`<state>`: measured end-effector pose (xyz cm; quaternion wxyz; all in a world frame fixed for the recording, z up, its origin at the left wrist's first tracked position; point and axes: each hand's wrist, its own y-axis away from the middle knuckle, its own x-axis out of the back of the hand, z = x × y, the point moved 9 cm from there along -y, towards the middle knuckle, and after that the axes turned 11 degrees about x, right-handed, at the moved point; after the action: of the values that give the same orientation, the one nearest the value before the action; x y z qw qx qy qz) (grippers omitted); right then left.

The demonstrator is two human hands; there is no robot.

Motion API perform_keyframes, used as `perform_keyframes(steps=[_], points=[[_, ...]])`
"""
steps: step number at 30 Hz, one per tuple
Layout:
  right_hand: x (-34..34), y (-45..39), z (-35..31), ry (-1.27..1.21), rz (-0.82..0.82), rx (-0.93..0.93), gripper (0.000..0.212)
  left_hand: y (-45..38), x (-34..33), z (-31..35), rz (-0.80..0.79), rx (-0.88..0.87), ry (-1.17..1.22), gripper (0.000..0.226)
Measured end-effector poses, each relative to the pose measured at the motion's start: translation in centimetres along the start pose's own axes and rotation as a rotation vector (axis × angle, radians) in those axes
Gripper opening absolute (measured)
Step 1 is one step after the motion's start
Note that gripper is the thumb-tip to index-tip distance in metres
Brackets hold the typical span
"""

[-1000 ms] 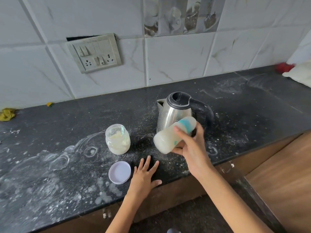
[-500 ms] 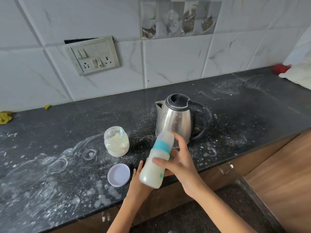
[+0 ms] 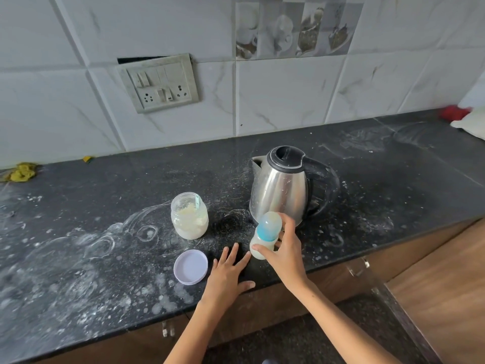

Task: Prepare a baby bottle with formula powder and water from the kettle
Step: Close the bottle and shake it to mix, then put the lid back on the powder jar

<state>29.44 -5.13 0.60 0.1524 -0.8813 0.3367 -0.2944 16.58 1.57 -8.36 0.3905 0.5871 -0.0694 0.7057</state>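
Note:
The capped baby bottle [image 3: 265,233], full of milky liquid with a blue collar, stands upright near the counter's front edge, and my right hand [image 3: 284,252] grips its lower body. My left hand [image 3: 227,271] lies flat on the counter just left of the bottle, fingers spread, holding nothing. Behind the bottle stands the steel kettle [image 3: 280,186] with its black lid shut. An open glass formula jar [image 3: 189,218] with a scoop inside sits to the left. Its lilac lid [image 3: 190,267] lies upturned near my left hand.
The black counter [image 3: 78,258] is smeared with spilled powder and dried rings. A switch and socket plate [image 3: 160,84] sits on the tiled wall. A yellow cloth [image 3: 22,172] lies far left, a red thing [image 3: 454,112] and a white bag [image 3: 472,123] far right.
My right hand swung the tilted bottle down from in front of the kettle and now holds it upright at the counter. My left hand stayed flat on the counter.

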Motion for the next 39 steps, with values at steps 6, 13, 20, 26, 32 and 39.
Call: perform_keyframes(steps=[6, 13, 20, 26, 32, 39], points=[[-1.0, 0.3, 0.9, 0.055, -0.042, -0.008, 0.080, 0.1, 0.1, 0.1, -0.005, -0.005, 0.013, 0.076], [1.0, 2.5, -0.4, 0.124, 0.107, 0.027, 0.070, 0.8, 2.2, -0.4, 0.027, 0.001, 0.163, 0.074], [-4.9, 5.7, -5.5, 0.140, -0.078, 0.316, 0.024, 4.7, 7.3, -5.4, 0.355, 0.090, 0.190, 0.058], [-9.8, 3.1, -5.0, 0.139, -0.215, 0.267, 0.022, 6.5, 8.0, -10.7, 0.478, 0.242, 0.195, 0.070], [-11.7, 1.8, -4.7, 0.169, -0.320, 0.295, 0.026, 4.6, 7.4, -10.6, 0.460, 0.241, 0.126, 0.086], [-12.6, 2.1, -1.2, -0.399, -0.343, -0.447, 0.041, 6.0, 10.6, -10.6, 0.643, 0.178, 0.495, 0.080]])
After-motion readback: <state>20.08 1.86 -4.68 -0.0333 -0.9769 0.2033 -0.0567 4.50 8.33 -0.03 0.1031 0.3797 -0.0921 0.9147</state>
